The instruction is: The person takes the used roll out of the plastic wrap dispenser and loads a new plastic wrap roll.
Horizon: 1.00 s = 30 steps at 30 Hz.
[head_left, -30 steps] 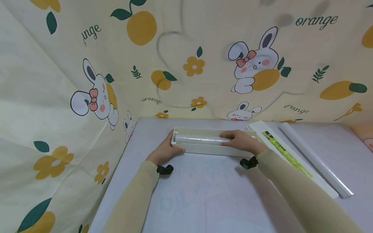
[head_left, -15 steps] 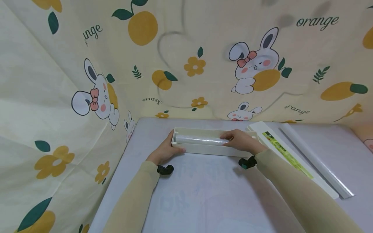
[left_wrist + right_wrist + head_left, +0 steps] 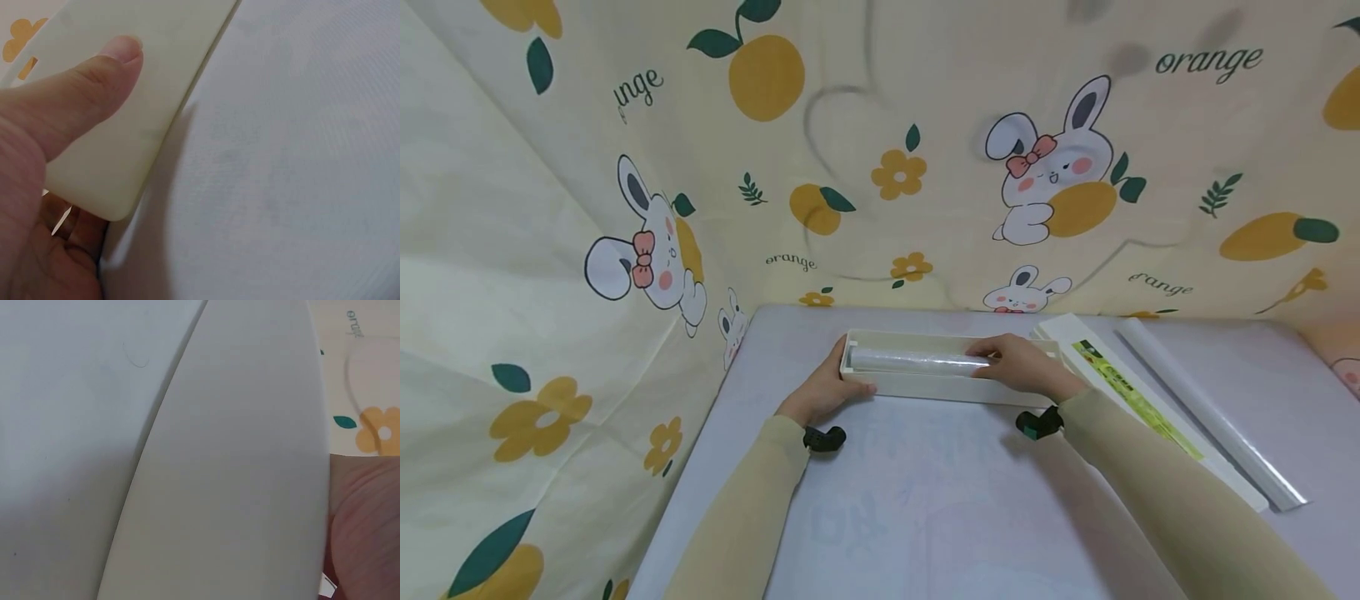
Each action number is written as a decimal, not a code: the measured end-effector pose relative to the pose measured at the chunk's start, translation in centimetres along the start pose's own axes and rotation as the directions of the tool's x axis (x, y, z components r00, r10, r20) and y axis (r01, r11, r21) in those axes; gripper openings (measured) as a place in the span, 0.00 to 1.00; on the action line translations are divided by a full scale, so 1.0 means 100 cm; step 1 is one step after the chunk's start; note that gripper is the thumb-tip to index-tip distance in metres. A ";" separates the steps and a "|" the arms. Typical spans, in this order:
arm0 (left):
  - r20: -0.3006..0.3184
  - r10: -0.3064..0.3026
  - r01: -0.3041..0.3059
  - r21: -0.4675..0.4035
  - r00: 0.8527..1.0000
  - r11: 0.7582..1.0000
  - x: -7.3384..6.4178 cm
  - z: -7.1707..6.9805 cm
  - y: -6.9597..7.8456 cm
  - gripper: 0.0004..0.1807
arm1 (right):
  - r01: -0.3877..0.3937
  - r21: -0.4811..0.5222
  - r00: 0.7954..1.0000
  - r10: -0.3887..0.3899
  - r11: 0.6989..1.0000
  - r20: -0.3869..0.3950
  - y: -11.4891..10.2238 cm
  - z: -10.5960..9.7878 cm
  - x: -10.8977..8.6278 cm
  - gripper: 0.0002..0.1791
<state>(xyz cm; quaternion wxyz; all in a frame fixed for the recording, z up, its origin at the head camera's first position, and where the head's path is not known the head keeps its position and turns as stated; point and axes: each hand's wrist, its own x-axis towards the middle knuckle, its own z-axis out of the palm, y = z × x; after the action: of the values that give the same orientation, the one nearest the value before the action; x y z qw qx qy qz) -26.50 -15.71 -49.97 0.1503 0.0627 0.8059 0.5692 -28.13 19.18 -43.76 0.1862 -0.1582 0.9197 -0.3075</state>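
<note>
A long cream box (image 3: 940, 389) lies open on top near the far edge of the table. In it is a roll of clear cling film (image 3: 910, 361). My left hand (image 3: 823, 387) grips the box's left end, and in the left wrist view its thumb (image 3: 100, 78) presses on the front wall with the fingers round behind the end. My right hand (image 3: 1033, 367) reaches in over the box's right part, fingers and thumb curled on the roll. In the right wrist view the box's front wall (image 3: 231, 456) fills the middle, and the fingertips are hidden.
To the right, a flat cream lid (image 3: 1093, 371) with a green and yellow label lies slantwise on the table (image 3: 880, 517). Beside it is a long shiny clear film tube (image 3: 1217, 417). A printed rabbit-and-orange cloth (image 3: 850, 100) hangs behind and at the left.
</note>
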 end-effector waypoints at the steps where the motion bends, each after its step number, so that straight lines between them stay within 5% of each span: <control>1: 0.000 -0.001 0.001 0.003 1.000 1.000 0.000 0.000 0.000 0.55 | 0.007 -0.001 1.000 -0.007 1.000 -0.006 0.000 0.000 -0.001 0.25; 12: 0.010 0.029 -0.029 -0.008 1.000 1.000 -0.001 -0.001 -0.001 0.54 | 0.046 -0.070 0.994 -0.052 0.997 -0.091 -0.005 -0.012 -0.013 0.24; 30: 0.014 0.040 -0.040 -0.005 0.999 0.999 0.000 0.000 -0.003 0.54 | 0.094 -0.050 0.980 -0.101 0.994 -0.169 -0.014 -0.023 -0.044 0.24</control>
<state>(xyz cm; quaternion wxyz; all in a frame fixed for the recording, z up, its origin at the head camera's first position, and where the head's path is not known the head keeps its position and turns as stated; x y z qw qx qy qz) -26.48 -15.83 -50.23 0.1445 0.0825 0.8021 0.5735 -25.00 21.08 -40.12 0.0880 -0.1801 0.9295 -0.3096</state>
